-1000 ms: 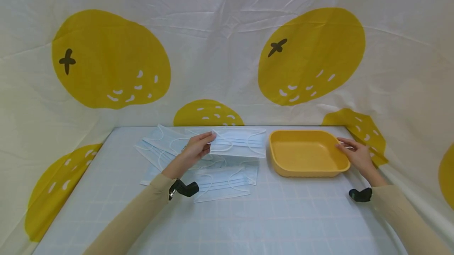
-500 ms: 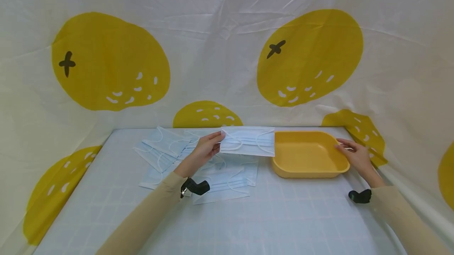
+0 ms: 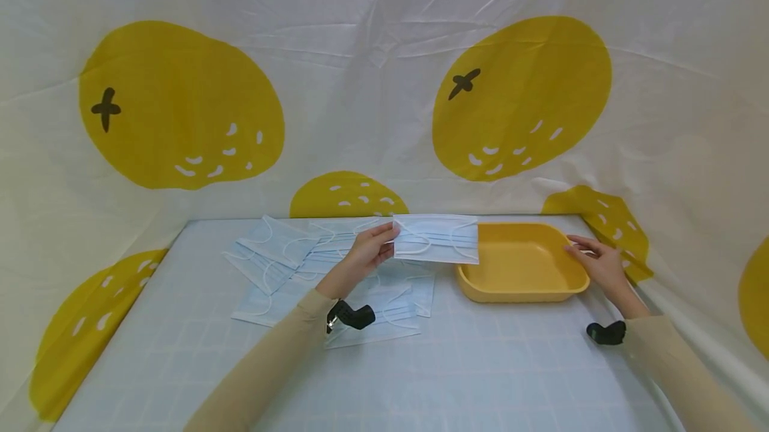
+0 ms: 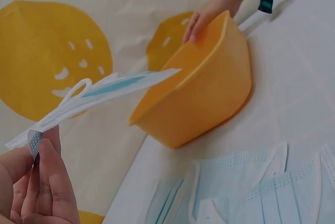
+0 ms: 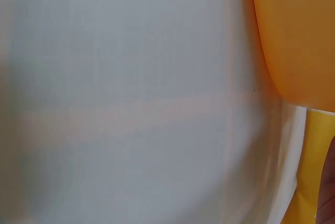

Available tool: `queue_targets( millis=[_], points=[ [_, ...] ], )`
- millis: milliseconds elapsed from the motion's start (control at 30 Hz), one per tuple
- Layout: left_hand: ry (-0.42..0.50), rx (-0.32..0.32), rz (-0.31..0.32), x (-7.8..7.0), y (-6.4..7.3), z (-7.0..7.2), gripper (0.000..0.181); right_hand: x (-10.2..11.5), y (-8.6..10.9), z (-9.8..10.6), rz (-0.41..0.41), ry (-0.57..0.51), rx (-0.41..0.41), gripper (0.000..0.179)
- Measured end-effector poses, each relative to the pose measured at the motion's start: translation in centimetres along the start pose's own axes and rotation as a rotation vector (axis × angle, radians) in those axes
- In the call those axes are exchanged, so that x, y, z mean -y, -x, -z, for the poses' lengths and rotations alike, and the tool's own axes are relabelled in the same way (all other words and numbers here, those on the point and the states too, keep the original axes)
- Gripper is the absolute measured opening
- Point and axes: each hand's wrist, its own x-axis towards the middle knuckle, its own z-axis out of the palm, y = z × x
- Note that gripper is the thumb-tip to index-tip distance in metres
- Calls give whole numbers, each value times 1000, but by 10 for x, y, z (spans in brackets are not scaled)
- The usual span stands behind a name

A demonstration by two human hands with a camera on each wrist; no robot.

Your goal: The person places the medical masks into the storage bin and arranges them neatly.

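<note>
My left hand (image 3: 368, 255) pinches a light-blue pleated face mask (image 3: 437, 238) by its short left end, thumb against fingers. Held up off the table, the mask overlaps the left part of a yellow plastic basin (image 3: 523, 297) in the head view; its far end reaches over the basin's rim in the left wrist view (image 4: 167, 73). My right hand (image 3: 603, 270) grips the basin's right rim with thumb and fingers. Only a sliver of that hand (image 5: 328, 187) shows in the right wrist view, beside the basin's wall (image 5: 298, 35). No masks show inside the basin.
Several more face masks (image 3: 279, 242) lie loosely overlapped on the table, left of the basin and partly under my left arm. A pale checked cloth (image 3: 480, 372) covers the table. Behind and at both sides hangs a white curtain (image 3: 360, 105) with yellow fruit prints.
My left hand has carried the mask rightward, from beside the basin to over its left part. My right hand stays at the basin's right rim.
</note>
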Motion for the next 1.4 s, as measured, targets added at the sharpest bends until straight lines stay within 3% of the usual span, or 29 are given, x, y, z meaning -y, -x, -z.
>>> queue_targets(
  millis=[267, 533, 933, 1400],
  points=[
    [27, 23, -8, 5, -5, -14, 43, 1, -2, -1, 9, 14, 1, 60],
    [34, 29, 35, 9, -6, -28, 43, -2, 1, -1, 5, 17, 20, 61],
    [57, 80, -12, 11, -11, -57, 43, -1, -2, -4, -8, 10, -17, 62],
    [51, 112, 5, 15, -12, -83, 43, -4, -3, -4, 4, 9, -13, 59]
  ],
)
